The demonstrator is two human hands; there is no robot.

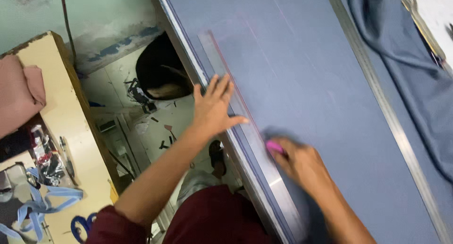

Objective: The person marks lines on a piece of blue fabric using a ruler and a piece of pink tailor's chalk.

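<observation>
A small pink piece of marking chalk [274,147] sits just right of centre in the frame, pinched in the closed fingers of the right hand [298,163], which is blurred, and pressed to the smooth grey-blue cloth [321,83] spread over the table. Just beside it, to its left, a long flat metal straightedge [245,126] runs from the upper middle down to the lower middle of the frame, with a thin pink line along its right edge. The left hand [213,107] lies flat on this straightedge, fingers spread open. A second long metal rule [387,112] crosses the cloth diagonally at the right. A darker blue bunched fabric [415,69] lies in the upper right. A cream wooden side table [80,145] stands at the left.
</observation>
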